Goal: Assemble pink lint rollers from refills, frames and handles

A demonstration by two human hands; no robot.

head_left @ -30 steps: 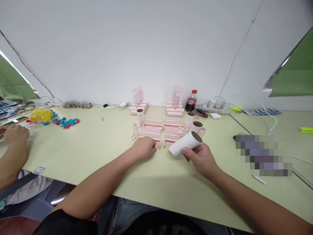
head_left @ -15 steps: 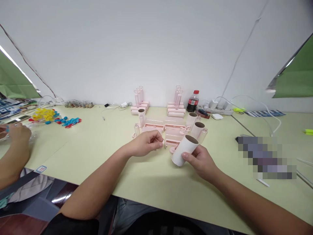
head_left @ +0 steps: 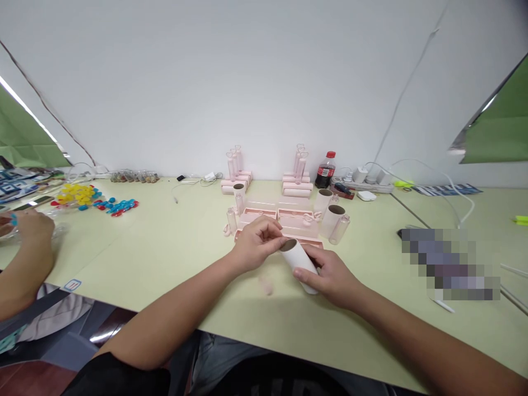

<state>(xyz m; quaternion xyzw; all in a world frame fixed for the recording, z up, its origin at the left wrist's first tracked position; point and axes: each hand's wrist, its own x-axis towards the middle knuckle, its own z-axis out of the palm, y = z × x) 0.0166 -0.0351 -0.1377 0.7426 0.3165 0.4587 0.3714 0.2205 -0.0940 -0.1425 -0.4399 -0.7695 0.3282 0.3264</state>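
My right hand grips a white cardboard tube, its open upper end tilted to the left. At that end's rim my left hand is closed, thumb and fingertips pinched together; what lies between them is hidden. Below the left hand, a small pink piece shows as a blur over the table. Just behind the hands lie pink trays with clear covers. More tubes stand upright to the right, beside a small clear pink bottle.
Assembled pink holders stand by the wall, near a cola bottle and a power strip. Colourful plastic pieces lie at left, where another person's hand works. A pixelated object lies at right.
The tube has come left and now tilts the other way, its open end toward my left hand. My left hand moved slightly right to its rim. The small pink piece appears blurred below.
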